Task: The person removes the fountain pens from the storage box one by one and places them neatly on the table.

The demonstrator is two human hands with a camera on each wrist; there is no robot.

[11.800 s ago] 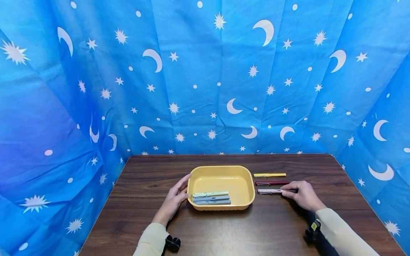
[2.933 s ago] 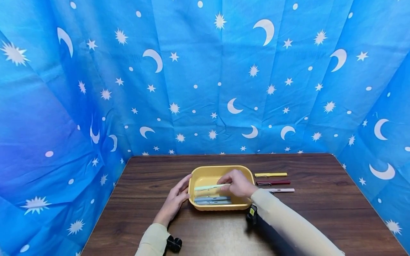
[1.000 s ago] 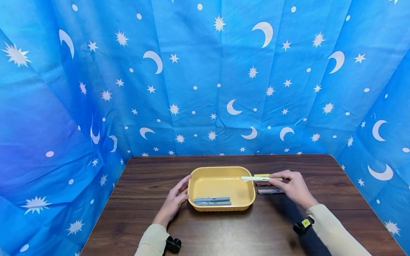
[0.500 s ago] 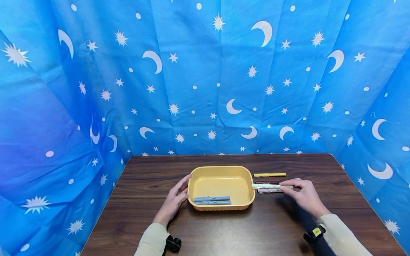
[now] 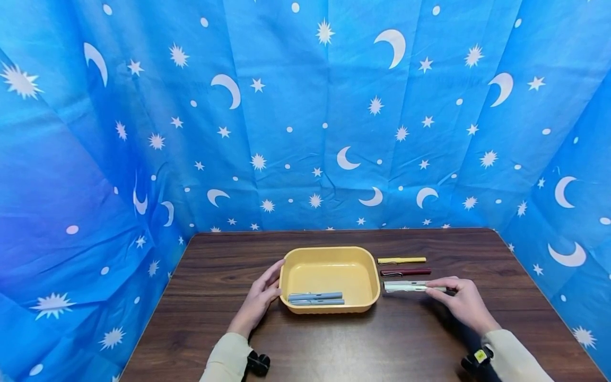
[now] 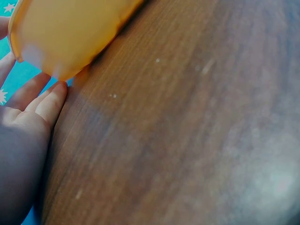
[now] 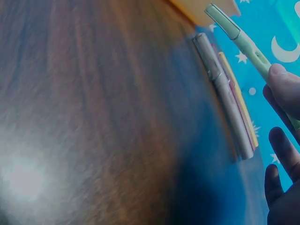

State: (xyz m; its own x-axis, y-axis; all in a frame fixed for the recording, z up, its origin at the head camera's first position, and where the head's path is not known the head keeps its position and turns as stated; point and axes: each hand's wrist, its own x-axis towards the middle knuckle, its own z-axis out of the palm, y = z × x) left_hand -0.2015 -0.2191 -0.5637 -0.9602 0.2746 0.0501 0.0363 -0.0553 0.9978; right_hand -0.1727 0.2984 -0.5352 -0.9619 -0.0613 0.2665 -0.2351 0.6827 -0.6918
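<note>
My right hand (image 5: 467, 301) pinches a light green capped pen (image 5: 404, 288) between thumb and fingers, right of the tray. In the right wrist view the green pen (image 7: 243, 44) is raised above a pale lilac pen (image 7: 225, 96), which it mostly covers in the head view. Dark red (image 5: 406, 272) and yellow (image 5: 402, 260) pens lie behind it on the table. Two blue-grey pens (image 5: 316, 299) lie along the near side inside the yellow tray (image 5: 329, 250). My left hand (image 5: 258, 297) rests against the tray's left end, fingertips on its outer wall (image 6: 70, 37).
The dark wood-grain table (image 5: 324, 345) carries the tray near its middle. Blue cloth (image 5: 305, 106) with white moons and stars hangs behind and on both sides. Black wrist cameras sit under the left (image 5: 258, 363) and right (image 5: 472, 362) sleeves.
The green pen has been lifted out of the tray and carried right over its rim, then toward the near side, over the lilac pen. My left hand and the tray have stayed put.
</note>
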